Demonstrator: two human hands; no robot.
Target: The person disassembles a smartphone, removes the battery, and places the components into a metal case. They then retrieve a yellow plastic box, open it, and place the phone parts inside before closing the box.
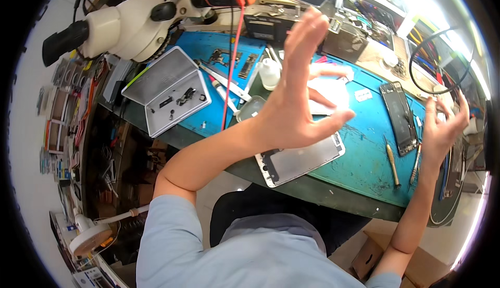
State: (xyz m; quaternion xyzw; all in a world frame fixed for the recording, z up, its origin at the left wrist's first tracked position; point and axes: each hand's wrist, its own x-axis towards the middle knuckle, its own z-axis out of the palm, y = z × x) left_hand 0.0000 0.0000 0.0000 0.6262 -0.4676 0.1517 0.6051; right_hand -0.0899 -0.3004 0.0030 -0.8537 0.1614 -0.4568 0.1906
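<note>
Hanging over the blue mat (362, 150), the left hand (292, 113) holds fingers apart; the right hand (440, 128) curls, grip unclear.

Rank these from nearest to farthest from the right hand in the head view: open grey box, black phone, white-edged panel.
1. Black phone: just left of the right hand.
2. White-edged panel: farther left, near the picture's middle.
3. Open grey box: farthest left of the three.

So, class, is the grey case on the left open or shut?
Open: the grey case lies with its two halves spread, and small dark parts show inside one.
</note>
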